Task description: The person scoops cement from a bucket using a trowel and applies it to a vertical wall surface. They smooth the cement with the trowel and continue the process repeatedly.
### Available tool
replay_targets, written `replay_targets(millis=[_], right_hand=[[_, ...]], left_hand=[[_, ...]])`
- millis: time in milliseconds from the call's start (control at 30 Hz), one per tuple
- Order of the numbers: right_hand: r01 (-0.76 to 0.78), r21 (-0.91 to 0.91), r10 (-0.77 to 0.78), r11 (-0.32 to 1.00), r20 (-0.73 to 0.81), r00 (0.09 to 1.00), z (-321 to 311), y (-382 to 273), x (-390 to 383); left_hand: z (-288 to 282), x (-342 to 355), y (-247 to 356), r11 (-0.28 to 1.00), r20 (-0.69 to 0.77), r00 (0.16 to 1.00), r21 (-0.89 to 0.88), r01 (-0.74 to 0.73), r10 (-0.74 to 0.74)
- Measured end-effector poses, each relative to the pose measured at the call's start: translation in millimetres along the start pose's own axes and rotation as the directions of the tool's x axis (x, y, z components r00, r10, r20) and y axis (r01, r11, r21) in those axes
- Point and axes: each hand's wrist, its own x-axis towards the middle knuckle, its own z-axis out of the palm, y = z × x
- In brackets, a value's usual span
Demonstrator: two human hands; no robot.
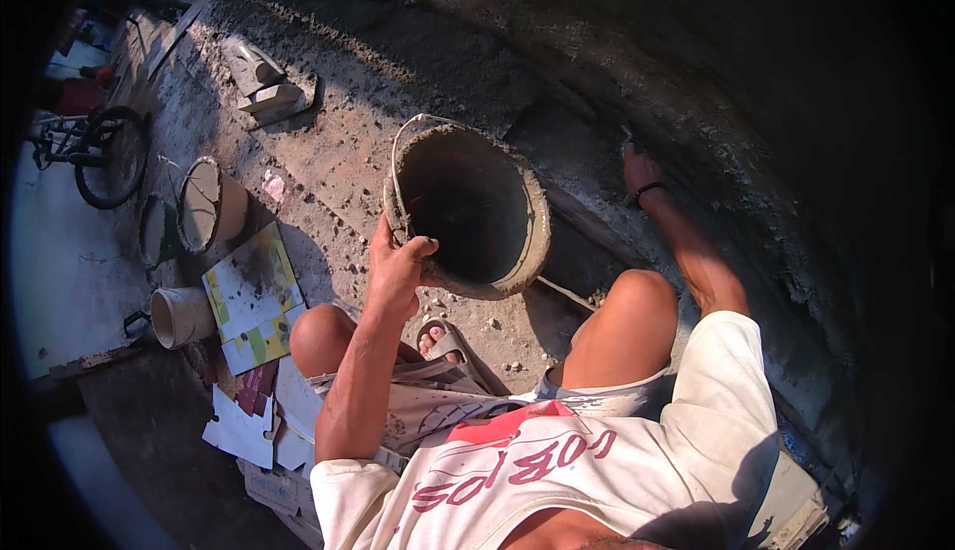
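Left hand (396, 270) gripping bucket (538, 220) by near-left rim.

Large dark-red capital lettering (527, 468) runs in one slanting line across the front of the white shirt (597, 485) the person wears, between its neckline and a solid red printed block (507, 423) nearer the hem. Folds distort some of the letters. On the ground, a pale carton (269, 488) near the shirt's left sleeve (348, 495) carries faint print too small to read. No other text can be made out.
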Motion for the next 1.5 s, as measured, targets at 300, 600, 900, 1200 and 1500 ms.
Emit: replay_targets(millis=[300,600,900,1200,1500], right_hand=[[0.006,0.071,0.002,0.997,-0.116,0.993,-46,-32,2],[0.05,0.166,-0.018,0.985,-0.186,0.982,-17,-31,15],[-0.448,0.883,-0.286,-0.139,0.398,0.872,-32,-85,-56],[-0.417,0.873,-0.194,-0.255,0.376,0.906,28,-86,-10],[-0.298,0.892,0.152,-0.339,0.365,0.919,18,-68,-72]], left_hand=[[5,9,-7,0.999,-0.018,1.0,0.055,-0.003,0.004],[7,13,-12,0.997,-0.005,1.0,0.074,0.008,-0.008],[2,19,-27,0.986,0.031,0.999,0.161,-0.033,0.029],[7,11,-18,0.993,0.036,0.999,0.119,-0.017,0.012],[-7,10,-24,0.991,0.021,0.999,0.133,-0.028,0.025]])
